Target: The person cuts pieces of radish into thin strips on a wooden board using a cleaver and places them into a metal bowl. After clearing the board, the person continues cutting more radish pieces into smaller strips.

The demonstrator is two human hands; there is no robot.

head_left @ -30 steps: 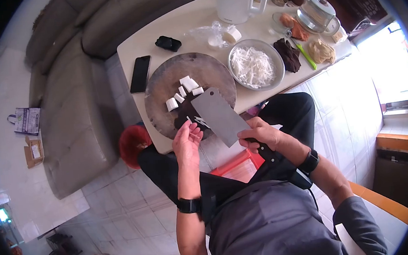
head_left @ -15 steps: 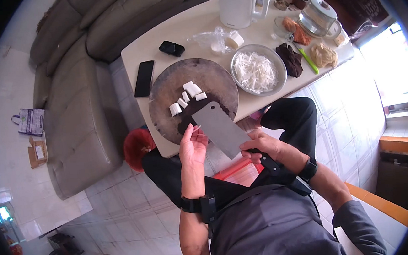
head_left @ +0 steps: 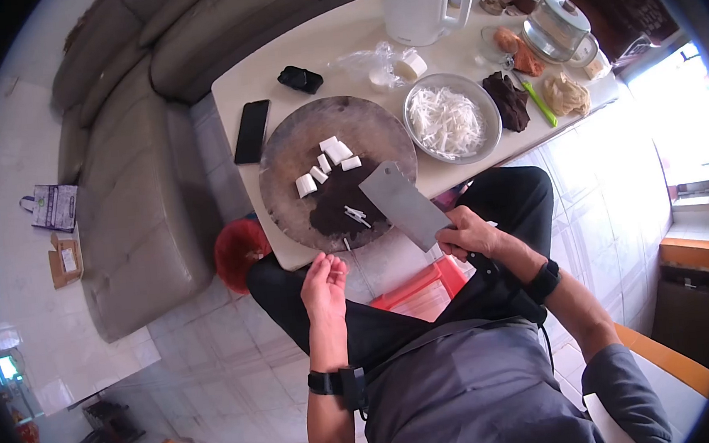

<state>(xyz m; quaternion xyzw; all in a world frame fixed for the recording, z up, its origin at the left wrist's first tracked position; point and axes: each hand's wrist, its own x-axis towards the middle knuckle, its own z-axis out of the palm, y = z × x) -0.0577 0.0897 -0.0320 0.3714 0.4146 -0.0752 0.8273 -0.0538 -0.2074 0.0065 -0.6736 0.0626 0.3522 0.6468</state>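
Note:
My right hand (head_left: 466, 236) grips the dark handle of a cleaver (head_left: 403, 203), its broad grey blade lying over the round chopping board's (head_left: 281, 136) right front edge. My left hand (head_left: 324, 284) is just off the board's near edge, palm up with its fingers curled together. Something small and pale may be at its fingertips; I cannot make it out. Several white chunks (head_left: 336, 151) sit at the middle of the board. A few thin white strips (head_left: 356, 215) lie on its dark wet patch, and one more rests at the near rim.
Right of the board stands a metal bowl (head_left: 451, 120) of white shreds. A phone (head_left: 252, 132), a black item (head_left: 300, 80), a plastic bag (head_left: 375, 64), a white kettle (head_left: 418, 4) and a glass pot (head_left: 557, 29) share the table. A red stool (head_left: 426, 289) is below.
My left hand has moved down off the board and curled its fingers. The cleaver has shifted right, uncovering the thin strips on the dark patch.

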